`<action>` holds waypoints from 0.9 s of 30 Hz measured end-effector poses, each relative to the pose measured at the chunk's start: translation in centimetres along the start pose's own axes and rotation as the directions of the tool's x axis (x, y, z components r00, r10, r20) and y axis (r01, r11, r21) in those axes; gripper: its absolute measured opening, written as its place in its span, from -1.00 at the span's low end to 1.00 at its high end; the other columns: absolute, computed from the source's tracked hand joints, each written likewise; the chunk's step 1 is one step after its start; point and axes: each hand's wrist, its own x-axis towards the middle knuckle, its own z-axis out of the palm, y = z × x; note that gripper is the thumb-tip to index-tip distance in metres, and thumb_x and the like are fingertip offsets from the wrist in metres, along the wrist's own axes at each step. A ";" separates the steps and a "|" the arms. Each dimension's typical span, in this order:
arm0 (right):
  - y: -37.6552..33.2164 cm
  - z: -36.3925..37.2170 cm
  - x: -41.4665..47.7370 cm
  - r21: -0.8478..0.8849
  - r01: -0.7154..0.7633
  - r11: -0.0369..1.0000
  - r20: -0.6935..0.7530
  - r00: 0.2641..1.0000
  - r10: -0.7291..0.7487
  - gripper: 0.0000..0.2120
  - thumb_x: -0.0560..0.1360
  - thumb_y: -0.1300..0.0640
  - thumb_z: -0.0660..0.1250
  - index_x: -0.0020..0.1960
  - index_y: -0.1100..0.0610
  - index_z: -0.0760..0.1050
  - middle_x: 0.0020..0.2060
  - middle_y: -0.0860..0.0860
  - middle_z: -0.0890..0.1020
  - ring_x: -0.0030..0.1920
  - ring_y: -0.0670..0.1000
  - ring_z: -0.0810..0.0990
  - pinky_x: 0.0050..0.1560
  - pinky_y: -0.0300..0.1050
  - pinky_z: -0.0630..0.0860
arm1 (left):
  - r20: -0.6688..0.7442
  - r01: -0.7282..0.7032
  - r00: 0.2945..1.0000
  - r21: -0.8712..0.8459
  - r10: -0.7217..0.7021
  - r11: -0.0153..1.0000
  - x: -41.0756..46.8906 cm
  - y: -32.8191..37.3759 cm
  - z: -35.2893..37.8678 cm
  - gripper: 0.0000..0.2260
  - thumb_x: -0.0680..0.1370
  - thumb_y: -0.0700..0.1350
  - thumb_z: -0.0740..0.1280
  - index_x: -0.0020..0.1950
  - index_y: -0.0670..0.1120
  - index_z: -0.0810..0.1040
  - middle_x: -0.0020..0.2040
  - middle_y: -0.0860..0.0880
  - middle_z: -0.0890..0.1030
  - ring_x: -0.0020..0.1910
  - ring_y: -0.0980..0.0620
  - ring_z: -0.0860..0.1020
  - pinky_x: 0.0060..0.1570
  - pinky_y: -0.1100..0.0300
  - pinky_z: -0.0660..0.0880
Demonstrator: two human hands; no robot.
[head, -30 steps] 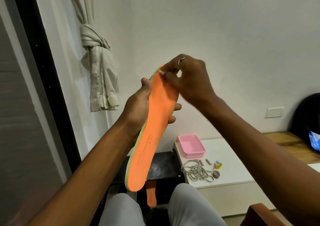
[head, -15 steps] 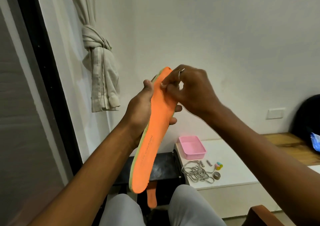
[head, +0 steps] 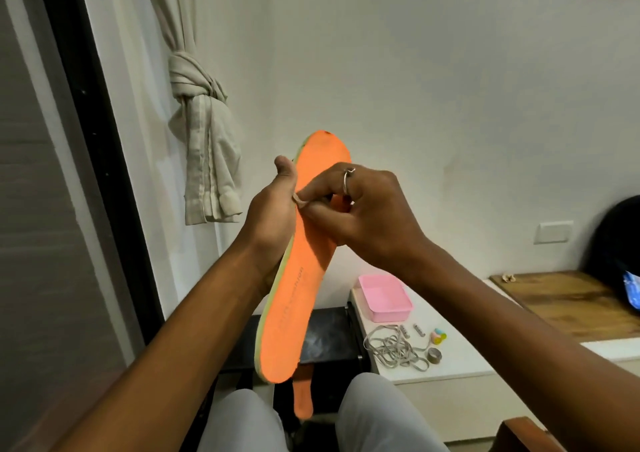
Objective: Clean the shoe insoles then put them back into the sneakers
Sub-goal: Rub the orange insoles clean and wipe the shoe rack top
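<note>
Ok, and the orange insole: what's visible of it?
The orange insole has a fuzzy, fabric-like face, a pale yellow-green foam edge, faint lettering along its lower half and a dark speck near the top. It is held aloft, tilted, broad end up. The left hand grips its left edge from behind; the right hand pinches a small pale bit against its face.

Left hand (head: 273, 216) upright around insole (head: 294, 313); right hand (head: 367, 219) curled, fingertips seemingly pinching its edge.
</note>
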 end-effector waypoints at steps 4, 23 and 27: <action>1.8 -1.0 2.0 -0.096 -0.017 0.995 -0.049 0.999 0.012 -0.85 0.44 0.31 0.47 -0.08 0.10 0.72 -0.18 -0.01 0.70 -0.26 -0.05 0.65 -0.31 -0.14 0.58 | 0.186 0.085 0.981 -0.135 -0.059 0.987 -0.3 -0.2 0.8 -0.40 0.67 0.29 -0.04 0.33 -0.08 0.57 0.02 -0.16 0.70 -0.18 -0.13 0.70 -0.24 0.04 0.63; 1.1 0.7 2.5 0.067 -0.157 0.985 -0.134 0.977 0.164 -0.85 0.44 0.30 0.46 -0.09 0.09 0.73 -0.21 -0.13 0.67 -0.23 -0.16 0.62 -0.30 -0.39 0.48 | 0.162 0.109 0.984 -0.213 -0.075 0.971 0.7 -0.3 0.2 -0.38 0.68 0.28 -0.07 0.32 -0.10 0.57 0.08 -0.16 0.71 -0.03 -0.09 0.71 -0.12 0.03 0.67; -1.1 1.4 -0.2 0.104 -0.027 0.994 -0.018 0.999 0.029 -0.86 0.44 0.33 0.50 -0.07 0.14 0.72 -0.14 -0.05 0.72 -0.13 -0.12 0.67 -0.09 -0.35 0.51 | 0.094 0.067 0.994 -0.201 -0.048 0.977 1.5 0.4 -1.1 -0.37 0.69 0.27 -0.04 0.24 -0.18 0.61 0.12 -0.17 0.70 0.15 -0.11 0.67 0.23 0.02 0.56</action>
